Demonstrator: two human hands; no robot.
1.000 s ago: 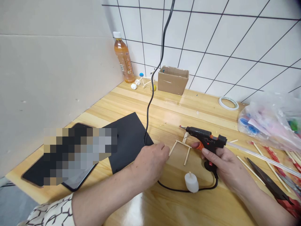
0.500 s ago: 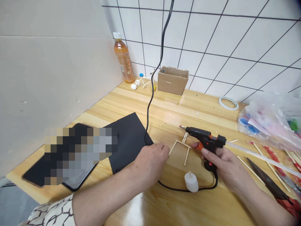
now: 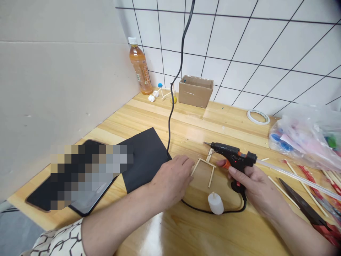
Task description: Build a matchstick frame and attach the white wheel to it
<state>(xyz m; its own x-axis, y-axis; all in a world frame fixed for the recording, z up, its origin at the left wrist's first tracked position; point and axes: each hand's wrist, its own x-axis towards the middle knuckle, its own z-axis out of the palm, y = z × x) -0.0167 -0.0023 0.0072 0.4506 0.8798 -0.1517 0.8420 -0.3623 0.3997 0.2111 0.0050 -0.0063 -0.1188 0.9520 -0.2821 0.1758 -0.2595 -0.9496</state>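
My right hand [image 3: 249,176] grips a black hot glue gun [image 3: 230,153], a finger at its orange trigger; the nozzle points left. A clear glue stick [image 3: 295,174] runs out of its back. My left hand [image 3: 174,176] is closed, its fingertips mostly hidden, beside the left leg of a small frame of wooden sticks [image 3: 206,162] lying on the table. Part of the frame shows beyond, under the gun's nozzle. Nearer me, a white wheel-like piece with a stick end [image 3: 216,204] rests by the cord. The black cord [image 3: 170,121] passes behind my left hand.
Black sheet [image 3: 145,160] and phones [image 3: 87,202] lie left. At the back stand a drink bottle [image 3: 140,67], a small stick model with wheels [image 3: 162,92] and a cardboard box [image 3: 195,93]. Tape roll [image 3: 258,116], plastic bag [image 3: 306,135], loose sticks and scissors [image 3: 303,202] are right.
My left hand has shifted slightly right and up, and the cord beside it has swayed. The white piece has moved slightly. The glue gun has hardly moved in my right hand.
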